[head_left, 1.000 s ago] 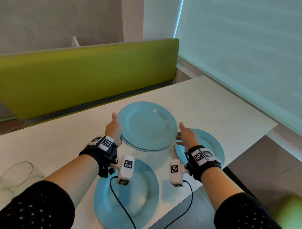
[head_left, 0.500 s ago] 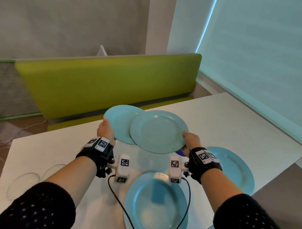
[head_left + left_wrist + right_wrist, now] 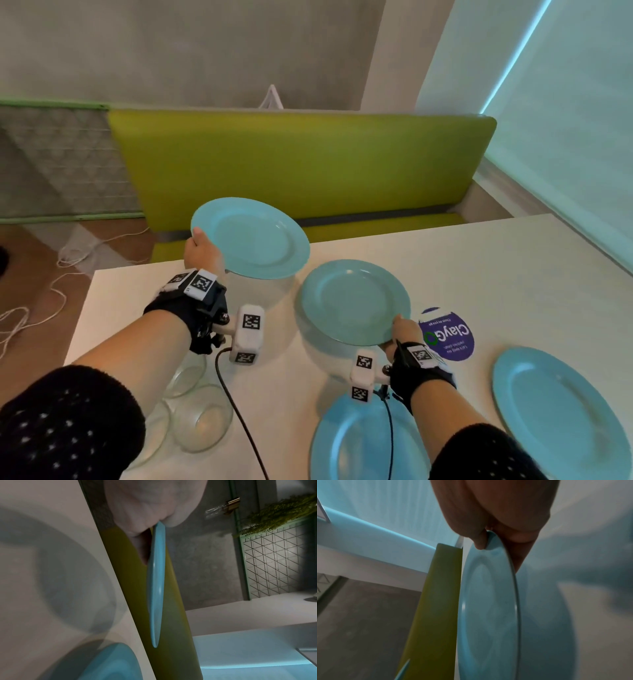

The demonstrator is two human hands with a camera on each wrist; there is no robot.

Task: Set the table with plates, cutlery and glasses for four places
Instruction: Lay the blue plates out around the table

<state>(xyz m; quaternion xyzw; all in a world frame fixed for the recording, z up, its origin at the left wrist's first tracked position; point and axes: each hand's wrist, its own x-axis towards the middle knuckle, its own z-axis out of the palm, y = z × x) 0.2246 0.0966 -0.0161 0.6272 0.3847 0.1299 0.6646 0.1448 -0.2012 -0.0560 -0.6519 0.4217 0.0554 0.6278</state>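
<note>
Turquoise plates aloft, one pinched at the rim by each hand, left hand (image 3: 202,253) holding the far plate (image 3: 251,236), right hand (image 3: 402,334) the near plate (image 3: 354,301); plate-laying under way, next lowering each flat onto the table (image 3: 513,267) ahead.

head: high, looking down | wrists: close, edge-on | shared: bench (image 3: 308,161)
</note>
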